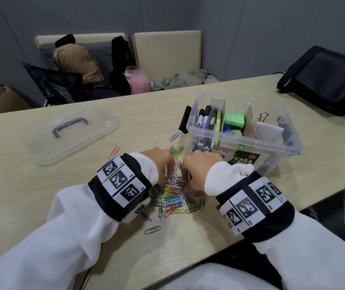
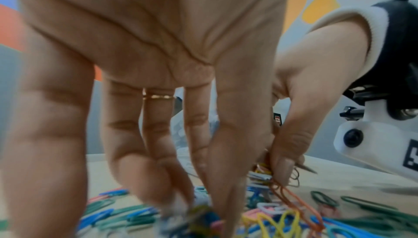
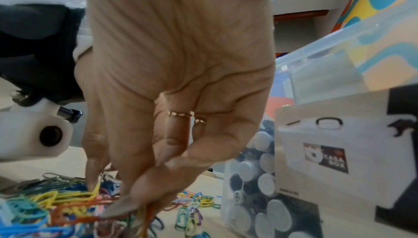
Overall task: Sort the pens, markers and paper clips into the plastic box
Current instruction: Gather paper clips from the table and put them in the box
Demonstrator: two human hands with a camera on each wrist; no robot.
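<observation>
Both hands work the heap of paper clips [image 1: 172,193] on the table [image 1: 219,233], just beside the plastic box [image 1: 243,133]. The right hand [image 1: 196,170] pinches a bunch; the left hand [image 1: 159,164] pinches a few at its fingertips. Risk: tangled clips may trail and drop in transfer. Count: one box, one lid [image 1: 71,132], about six pens and markers [image 1: 208,120] boxed; clips too many to count.
</observation>
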